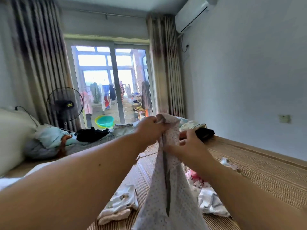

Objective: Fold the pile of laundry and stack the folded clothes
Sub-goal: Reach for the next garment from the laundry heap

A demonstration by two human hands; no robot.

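We hold the pale, grey-dotted cotton garment (167,193) in the air above the near middle of the striped woven bed mat (249,171). Our left hand (150,126) grips its bunched top edge. Our right hand (189,145) sits against the cloth just below with its fingers part-curled, and blur keeps us from telling whether it pinches anything.

The garment hangs narrow and twisted, with a dark fold running down its middle. If we lay it down like this, we judge it would crease rather than fold square. If the one sure grip slips, it would drop onto the loose pieces beneath. These are a white animal-print garment (119,203) toward the near left edge, and a pink floral piece (196,178) and a crumpled white cloth (211,201) toward the near right. It could tangle with them.
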